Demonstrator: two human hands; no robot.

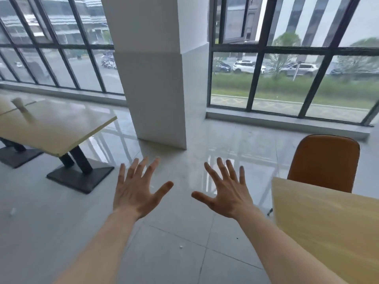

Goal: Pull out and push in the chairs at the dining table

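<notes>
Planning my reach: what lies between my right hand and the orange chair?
In the head view, only bare floor separates right hand from orange chair.

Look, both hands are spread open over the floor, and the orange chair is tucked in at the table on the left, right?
Not quite. The head view shows the orange chair behind the table on the right, not the left one. The rest holds: the left hand and right hand are spread open over the floor, holding nothing.

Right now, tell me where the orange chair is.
In the head view, the orange chair stands at right, behind the near table's far edge, below the window.
</notes>
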